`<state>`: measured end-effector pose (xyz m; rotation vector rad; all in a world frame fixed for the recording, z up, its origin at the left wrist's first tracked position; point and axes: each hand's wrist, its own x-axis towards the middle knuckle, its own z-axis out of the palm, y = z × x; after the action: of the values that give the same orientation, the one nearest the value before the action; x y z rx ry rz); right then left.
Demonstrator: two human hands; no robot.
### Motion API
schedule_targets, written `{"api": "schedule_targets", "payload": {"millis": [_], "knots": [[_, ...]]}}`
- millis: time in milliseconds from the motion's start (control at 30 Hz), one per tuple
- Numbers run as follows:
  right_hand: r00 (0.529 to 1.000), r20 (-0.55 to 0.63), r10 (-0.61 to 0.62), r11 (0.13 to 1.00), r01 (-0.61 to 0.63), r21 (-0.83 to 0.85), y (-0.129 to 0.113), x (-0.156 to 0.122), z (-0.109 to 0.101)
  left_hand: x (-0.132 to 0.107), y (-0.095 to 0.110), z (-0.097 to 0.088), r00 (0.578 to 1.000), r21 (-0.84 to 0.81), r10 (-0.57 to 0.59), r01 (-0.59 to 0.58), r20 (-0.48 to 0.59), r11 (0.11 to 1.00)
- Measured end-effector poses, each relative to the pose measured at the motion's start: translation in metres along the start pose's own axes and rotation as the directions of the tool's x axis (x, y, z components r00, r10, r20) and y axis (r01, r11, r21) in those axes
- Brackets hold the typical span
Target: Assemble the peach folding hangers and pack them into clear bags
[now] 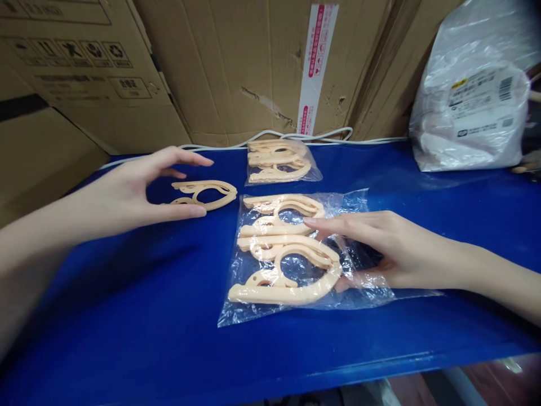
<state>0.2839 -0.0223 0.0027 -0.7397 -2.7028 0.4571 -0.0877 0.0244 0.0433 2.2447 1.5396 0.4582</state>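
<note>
My left hand (156,186) is open, its thumb and fingers spread at the left end of a loose cream folding hanger (230,194). Whether it touches that hanger I cannot tell. A clear plastic bag (232,316) lies flat in front, with two folded cream hangers (291,296) inside, one behind the other. At the bag's right end my right hand (380,248) grips it, fingertips against the hangers' rounded ends. Part of this hand shows through the film; whether the fingers are inside the bag is unclear.
Farther back on the blue table (169,327) lies another bag of folded hangers (279,160). A white cable (329,135) runs along the back, before cardboard boxes (236,62). A labelled white plastic package (469,113) stands at the back right.
</note>
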Motion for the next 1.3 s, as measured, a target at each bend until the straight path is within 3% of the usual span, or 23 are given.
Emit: {"api": "schedule_targets", "payload": {"millis": [133,400,700,867,967,1000,1067,1167,1200,1267,1300], "knots": [[0.998,0.025,0.054,0.998,-0.055,0.032,0.000,0.000,-0.002,0.009,-0.014,0.005,0.999,0.128,-0.031,0.029,0.013,0.991],[0.989,0.057,0.137,0.990,-0.138,0.014,-0.002,0.000,-0.009,0.011,-0.025,0.008,0.984,0.193,-0.168,0.154,0.059,0.969],[0.962,0.102,0.252,0.966,-0.245,-0.079,0.008,-0.012,-0.032,0.015,-0.027,0.010,0.992,0.221,-0.125,0.117,0.022,0.968],[0.958,-0.090,0.272,0.927,-0.286,-0.242,0.014,-0.013,-0.035,0.013,-0.020,0.010,0.990,0.322,-0.089,0.122,-0.113,0.939],[0.932,-0.267,0.247,0.921,-0.311,-0.235,0.004,-0.007,-0.033,0.005,-0.006,0.015,0.975,0.396,0.076,0.014,-0.210,0.918],[0.914,-0.314,0.257,0.930,-0.323,-0.178,-0.002,-0.005,-0.031,0.001,0.000,0.018,0.955,0.435,0.167,-0.046,-0.244,0.899],[0.882,-0.367,0.296,0.951,-0.308,0.026,-0.016,0.000,-0.024,-0.007,0.015,0.028,0.878,0.512,0.368,-0.174,-0.306,0.841],[0.874,-0.359,0.329,0.918,-0.206,0.340,-0.034,0.005,-0.013,-0.021,0.038,0.047,0.674,0.552,0.655,-0.420,-0.341,0.720],[0.877,-0.338,0.342,0.889,-0.186,0.417,-0.038,0.006,-0.010,-0.025,0.045,0.053,0.634,0.539,0.701,-0.485,-0.327,0.689],[0.877,-0.278,0.393,0.817,-0.194,0.543,-0.043,0.009,-0.007,-0.032,0.056,0.062,0.581,0.505,0.762,-0.584,-0.287,0.635],[0.872,-0.249,0.421,0.774,-0.202,0.600,-0.044,0.010,-0.006,-0.035,0.060,0.065,0.578,0.485,0.772,-0.611,-0.265,0.625]]}}
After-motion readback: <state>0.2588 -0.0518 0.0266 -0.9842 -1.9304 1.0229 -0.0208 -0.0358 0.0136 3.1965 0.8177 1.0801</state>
